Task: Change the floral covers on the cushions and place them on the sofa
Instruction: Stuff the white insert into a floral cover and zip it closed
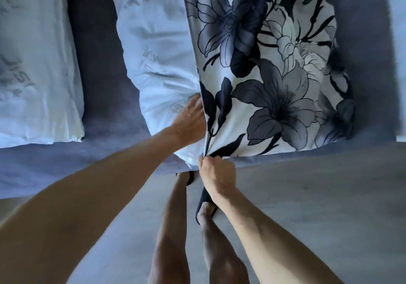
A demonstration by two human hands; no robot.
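- Floral cover (274, 75): my right hand (216, 174) pinches its near corner shut, keeping the opening taut.
- My left hand (190, 116), open and flat, presses the white cushion (153, 53) to steady it on the sofa (98, 53).

A matt, smooth woven cloth is seen in the floral cover (274, 81), pinched at its corner by the right hand (216, 174). Under the left hand (190, 116), creased white cushion (153, 64) fabric with faded print is seen. Soft, napped cloth covers the sofa (98, 64).
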